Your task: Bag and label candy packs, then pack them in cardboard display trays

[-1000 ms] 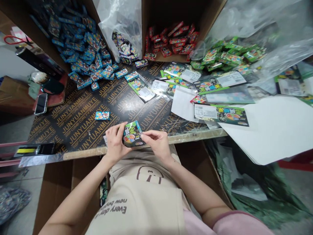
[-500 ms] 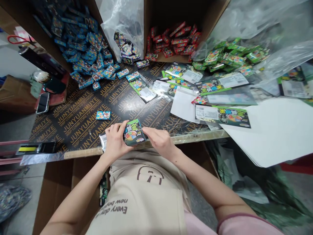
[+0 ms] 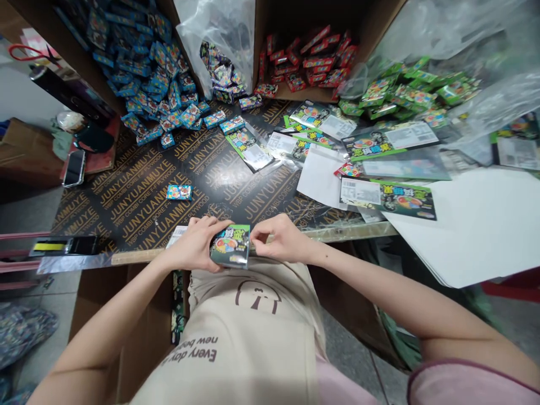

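My left hand (image 3: 197,243) is wrapped round a black and green printed packet (image 3: 230,247) with a clear plastic edge, held at the table's front edge. A white label part of it sticks out on the far side of this hand. Close against the packet's right edge, my right hand (image 3: 278,239) is closed, thumb and fingertips pinched together; what lies between them is too small to make out. Behind the left hand, a single small blue box (image 3: 179,192) lies on the dark printed tabletop (image 3: 147,169).
Along the back are heaps of blue boxes (image 3: 156,84), purple boxes (image 3: 228,79), red boxes (image 3: 312,64) and green boxes (image 3: 413,90). Flat printed packets (image 3: 388,197) and white sheets (image 3: 476,225) cover the right side. A phone (image 3: 75,167) and a cup (image 3: 90,135) stand left.
The packet has tilted and moved slightly down towards my body in my left hand. My right hand has turned, its straight fingers now curled into a pinch by the packet's edge.
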{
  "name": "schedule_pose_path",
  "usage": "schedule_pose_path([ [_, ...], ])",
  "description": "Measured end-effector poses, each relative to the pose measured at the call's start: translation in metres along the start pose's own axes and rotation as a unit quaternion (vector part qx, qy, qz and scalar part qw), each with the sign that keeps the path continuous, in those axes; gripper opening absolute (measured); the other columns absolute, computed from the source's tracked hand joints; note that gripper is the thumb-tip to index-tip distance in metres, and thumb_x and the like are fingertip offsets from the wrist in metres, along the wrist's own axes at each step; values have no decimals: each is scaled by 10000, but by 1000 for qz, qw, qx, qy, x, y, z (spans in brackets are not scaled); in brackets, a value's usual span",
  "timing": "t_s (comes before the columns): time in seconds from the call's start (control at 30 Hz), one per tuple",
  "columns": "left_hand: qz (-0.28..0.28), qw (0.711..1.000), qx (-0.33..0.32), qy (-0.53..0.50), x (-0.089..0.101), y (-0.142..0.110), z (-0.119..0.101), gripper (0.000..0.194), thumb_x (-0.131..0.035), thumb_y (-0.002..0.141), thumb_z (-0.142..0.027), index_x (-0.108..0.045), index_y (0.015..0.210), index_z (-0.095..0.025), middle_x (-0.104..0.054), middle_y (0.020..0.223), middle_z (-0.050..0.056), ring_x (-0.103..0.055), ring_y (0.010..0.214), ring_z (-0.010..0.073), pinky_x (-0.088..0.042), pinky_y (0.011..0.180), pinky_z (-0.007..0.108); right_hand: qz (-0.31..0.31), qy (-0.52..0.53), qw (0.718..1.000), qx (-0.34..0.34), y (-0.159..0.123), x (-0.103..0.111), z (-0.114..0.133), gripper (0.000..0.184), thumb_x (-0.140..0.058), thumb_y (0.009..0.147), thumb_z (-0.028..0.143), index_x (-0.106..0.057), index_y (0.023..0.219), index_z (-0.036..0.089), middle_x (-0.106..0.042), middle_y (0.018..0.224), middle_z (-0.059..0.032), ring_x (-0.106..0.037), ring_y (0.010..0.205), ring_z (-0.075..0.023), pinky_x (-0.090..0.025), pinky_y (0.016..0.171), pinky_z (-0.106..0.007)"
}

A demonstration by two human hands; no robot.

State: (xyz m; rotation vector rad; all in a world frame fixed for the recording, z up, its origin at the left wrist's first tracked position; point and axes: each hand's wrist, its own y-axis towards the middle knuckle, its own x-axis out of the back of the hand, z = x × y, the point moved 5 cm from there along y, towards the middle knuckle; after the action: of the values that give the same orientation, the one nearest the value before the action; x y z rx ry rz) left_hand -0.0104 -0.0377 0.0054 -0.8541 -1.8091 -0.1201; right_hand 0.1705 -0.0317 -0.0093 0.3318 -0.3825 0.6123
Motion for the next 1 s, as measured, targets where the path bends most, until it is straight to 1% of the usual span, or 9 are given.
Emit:
schedule_pose_path([
  [0.07, 37, 999, -16, -31, 1, -1, 3, 912, -807, 511, -403, -493, 1348, -220, -609, 1113, 85, -554, 1047, 312, -377, 923, 413, 28, 111, 991, -74, -1, 1, -7, 133, -559, 756, 182, -658, 673, 151, -649, 565, 11, -598, 515, -104, -447, 514, -195],
  [0.13, 32, 997, -8, -69, 2, -2, 8, 898, -810, 529, -402, -490, 1348, -219, -609, 1183, 92, -552, 1097, 315, -380, 960, 423, 7, 135, 985, -108, -2, 3, -11, 171, -559, 798, 237, -694, 731, 157, -691, 616, -9, -644, 565, -132, -496, 553, -224],
  [0.3, -43, 990, 64, -114, -1, 1, 19, 940, -817, 544, -417, -441, 1375, -189, -573, 1275, 118, -541, 1154, 314, -366, 1009, 448, -159, 10, 986, -44, -10, 3, -6, 222, -570, 864, 293, -745, 981, 223, -748, 1002, -58, -703, 890, -204, -547, 833, -337],
  [0.53, -121, 985, 120, -10, -5, 6, 8, 883, -797, 539, -439, -471, 1325, -205, -608, 1109, 96, -557, 1057, 326, -375, 899, 445, -200, -144, 969, -14, -8, -18, -6, 289, -432, 950, 239, -717, 966, 194, -752, 866, -81, -698, 745, -176, -525, 684, -278],
  [0.63, -111, 986, 126, 1, -8, 4, 8, 889, -780, 548, -446, -457, 1337, -194, -601, 1111, 101, -556, 1046, 326, -371, 883, 437, -163, -203, 965, 38, -6, -18, -4, 279, -422, 937, 197, -690, 874, 152, -715, 741, -85, -651, 642, -150, -465, 604, -246],
  [0.7, -66, 992, 107, 3, -10, 1, 8, 897, -776, 546, -427, -456, 1347, -184, -599, 1118, 105, -555, 1047, 326, -365, 894, 435, -114, -192, 972, 70, -5, -17, -2, 256, -446, 900, 168, -678, 797, 140, -685, 678, -67, -612, 592, -131, -431, 570, -228],
  [0.83, 66, 998, 13, -7, -8, -7, 4, 879, -777, 518, -384, -495, 1333, -216, -612, 1105, 98, -563, 1039, 323, -359, 909, 411, 54, 8, 997, 50, -5, -19, 1, 175, -516, 784, 145, -665, 693, 139, -645, 610, -15, -560, 526, -92, -406, 523, -193],
  [0.9, 126, 991, -43, -25, -5, -10, -2, 840, -771, 506, -363, -530, 1303, -249, -625, 1074, 73, -576, 1011, 310, -369, 899, 384, 142, 150, 978, -32, -7, -26, 1, 126, -543, 727, 144, -660, 679, 141, -628, 574, 9, -584, 514, -94, -425, 512, -183],
  [1.0, 203, 971, -115, -61, 0, -8, -11, 741, -772, 500, -341, -597, 1217, -280, -647, 1014, 26, -598, 950, 276, -388, 872, 339, 236, 327, 901, -158, -13, -45, 0, 68, -585, 692, 173, -642, 667, 145, -633, 562, 24, -628, 498, -114, -474, 509, -195],
])
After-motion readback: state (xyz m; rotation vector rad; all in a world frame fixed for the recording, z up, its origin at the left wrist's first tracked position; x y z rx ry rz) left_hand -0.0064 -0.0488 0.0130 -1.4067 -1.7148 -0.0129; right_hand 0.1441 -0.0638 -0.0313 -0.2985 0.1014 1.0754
